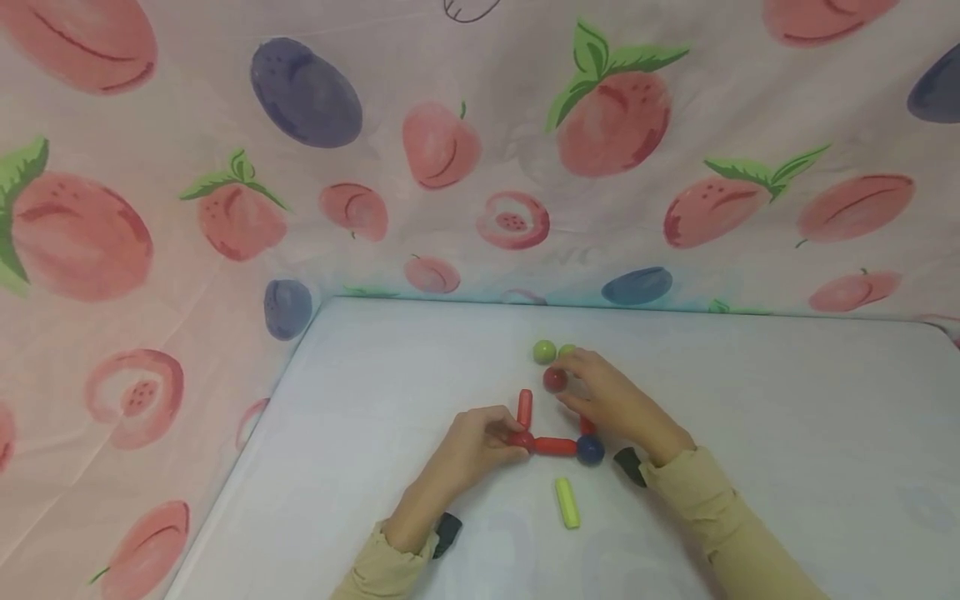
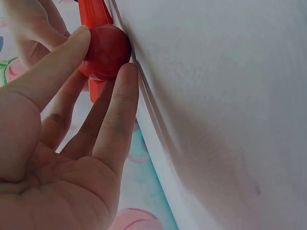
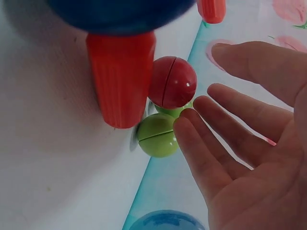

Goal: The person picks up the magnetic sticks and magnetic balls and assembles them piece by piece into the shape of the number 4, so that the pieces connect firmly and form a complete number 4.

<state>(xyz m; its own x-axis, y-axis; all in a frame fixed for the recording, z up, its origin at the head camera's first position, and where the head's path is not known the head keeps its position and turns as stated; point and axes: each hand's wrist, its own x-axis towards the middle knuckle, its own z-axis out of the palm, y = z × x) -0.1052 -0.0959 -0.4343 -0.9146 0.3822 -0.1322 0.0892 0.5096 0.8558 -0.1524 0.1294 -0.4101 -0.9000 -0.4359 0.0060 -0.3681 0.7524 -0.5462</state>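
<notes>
In my head view, the right hand [image 1: 617,404] hides part of one shiny green ball [image 1: 566,350]; my right wrist view cuts off the shiny blue ball [image 3: 122,14].

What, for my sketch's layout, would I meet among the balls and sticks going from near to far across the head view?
Yellow-green stick, blue ball, leftmost red stick, farther red ball, left green ball.

Fruit-printed cloth [image 1: 420,75] behind and left of a white table [image 1: 787,450] shows a screened-off nook, building kind unclear
</notes>
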